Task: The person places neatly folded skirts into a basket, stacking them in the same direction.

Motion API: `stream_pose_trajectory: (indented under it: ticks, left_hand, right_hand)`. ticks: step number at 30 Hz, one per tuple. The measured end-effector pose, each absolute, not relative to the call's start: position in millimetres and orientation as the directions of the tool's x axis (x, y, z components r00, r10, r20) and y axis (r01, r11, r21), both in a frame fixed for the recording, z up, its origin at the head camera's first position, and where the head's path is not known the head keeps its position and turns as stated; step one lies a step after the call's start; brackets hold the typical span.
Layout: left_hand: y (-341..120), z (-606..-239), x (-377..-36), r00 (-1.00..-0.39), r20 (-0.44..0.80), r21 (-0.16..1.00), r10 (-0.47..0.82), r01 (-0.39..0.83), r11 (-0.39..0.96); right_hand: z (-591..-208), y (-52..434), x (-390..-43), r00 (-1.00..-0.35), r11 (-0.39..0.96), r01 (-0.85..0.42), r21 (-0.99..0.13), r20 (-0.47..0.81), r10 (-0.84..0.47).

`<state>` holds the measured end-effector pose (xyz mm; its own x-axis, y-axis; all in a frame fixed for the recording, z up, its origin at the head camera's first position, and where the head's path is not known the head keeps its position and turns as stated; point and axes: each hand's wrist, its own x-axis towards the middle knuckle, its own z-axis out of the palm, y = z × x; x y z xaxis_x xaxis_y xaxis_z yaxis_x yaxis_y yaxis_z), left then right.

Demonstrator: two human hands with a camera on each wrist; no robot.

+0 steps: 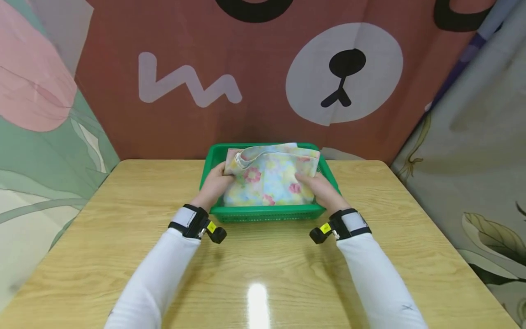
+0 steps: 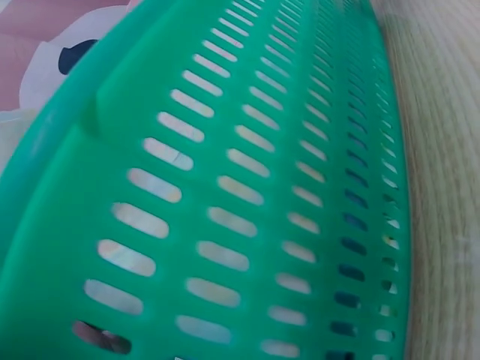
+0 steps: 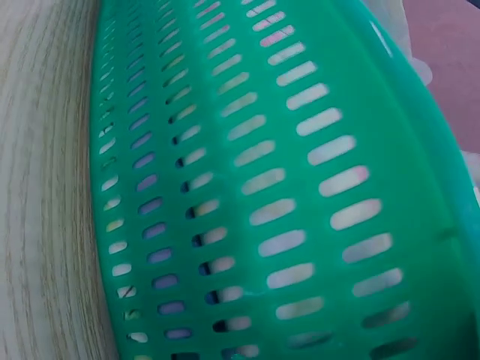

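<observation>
A folded floral cloth [image 1: 273, 180], pale blue and yellow with pink flowers, lies in a green plastic basket [image 1: 267, 214], its upper part above the back rim. My left hand [image 1: 216, 183] grips the cloth's left edge. On the opposite edge my right hand [image 1: 322, 188] pinches it, thumb over the front and fingers hidden behind. In the left wrist view the slotted basket wall [image 2: 217, 165] hides the hand. The right wrist view likewise shows mostly the basket wall [image 3: 292, 180], with pale fabric behind its slots.
The basket stands at the back of a wooden table [image 1: 255, 260]. Right behind the table hangs a brown curtain [image 1: 263, 119] with a bear face. Patterned curtains close in the left side [image 1: 45, 137] and the right side [image 1: 464, 160].
</observation>
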<state>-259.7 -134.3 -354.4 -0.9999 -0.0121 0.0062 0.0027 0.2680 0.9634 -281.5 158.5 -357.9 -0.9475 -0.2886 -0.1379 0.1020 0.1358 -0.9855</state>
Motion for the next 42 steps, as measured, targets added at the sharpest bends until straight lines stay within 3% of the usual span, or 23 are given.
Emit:
stream_pose_trajectory:
  ticks: [8, 16, 24, 34, 37, 42]
  left_hand:
    - [-135, -358, -261, -0.998, -0.05, 0.912, 0.037, -0.031, 0.409]
    - [-132, -361, -262, -0.991, -0.086, 0.888, 0.099, -0.031, 0.459]
    - [-132, -361, -261, -0.992, -0.071, 0.884, 0.106, -0.014, 0.466]
    - [-133, -361, -262, -0.989, -0.104, 0.857, 0.103, -0.037, 0.515]
    - [-132, -361, -261, -0.996, -0.036, 0.808, 0.086, 0.022, 0.588]
    - [-130, -360, -258, -0.976, 0.19, 0.696, 0.109, 0.212, 0.686]
  right_hand:
    - [-359, 158, -286, -0.88, 0.329, 0.09, -0.94, -0.23, -0.416]
    - [-362, 153, -288, -0.854, 0.474, 0.051, -0.879, -0.284, -0.436]
    - [-361, 154, -290, -0.856, 0.527, 0.012, -0.85, -0.281, -0.433]
    - [-359, 153, -285, -0.923, 0.588, -0.021, -0.809, -0.21, -0.322]
    - [-358, 151, -284, -0.947, 0.614, -0.012, -0.789, -0.188, -0.26]
    - [-359, 146, -283, -0.981, 0.681, 0.021, -0.732, -0.147, -0.127]
